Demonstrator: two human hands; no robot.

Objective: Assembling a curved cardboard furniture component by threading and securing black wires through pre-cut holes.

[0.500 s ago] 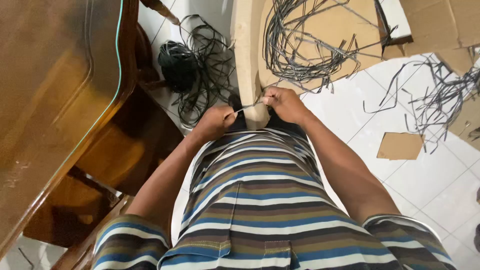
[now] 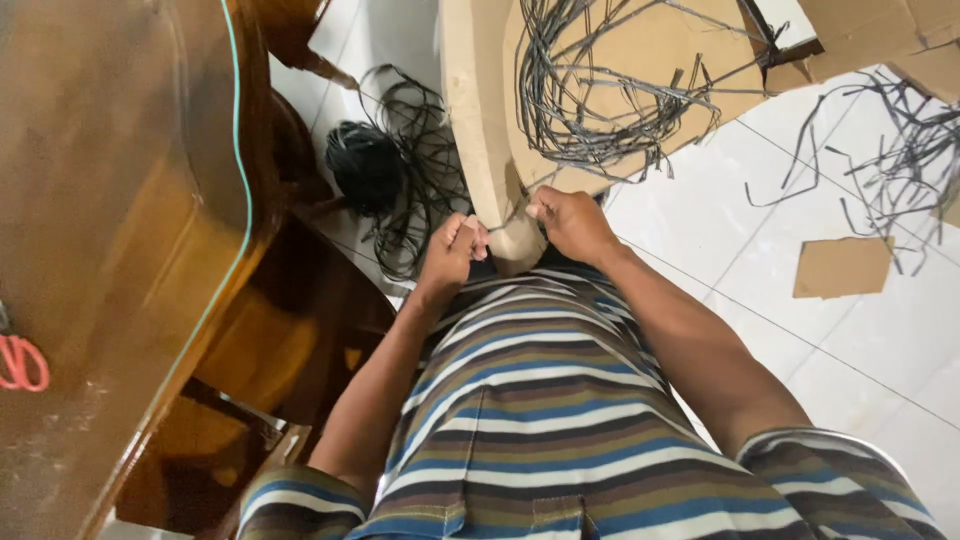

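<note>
A tall tan cardboard form with a curved edge stands on the floor in front of me, its lower corner against my striped shirt. My left hand is closed on a thin dark strip at the left side of that corner. My right hand pinches the same strip at the right side, pressed to the cardboard. The strip runs taut across the corner between both hands. A tangle of grey strips lies on the cardboard above.
A glossy wooden table with red scissors fills the left. A wooden chair stands under it. A black coil of cord lies on the white tiles. Loose grey strips and a cardboard scrap lie right.
Both hands stay at the cardboard corner, now spread slightly farther apart along the strip. The view has shifted a little.
</note>
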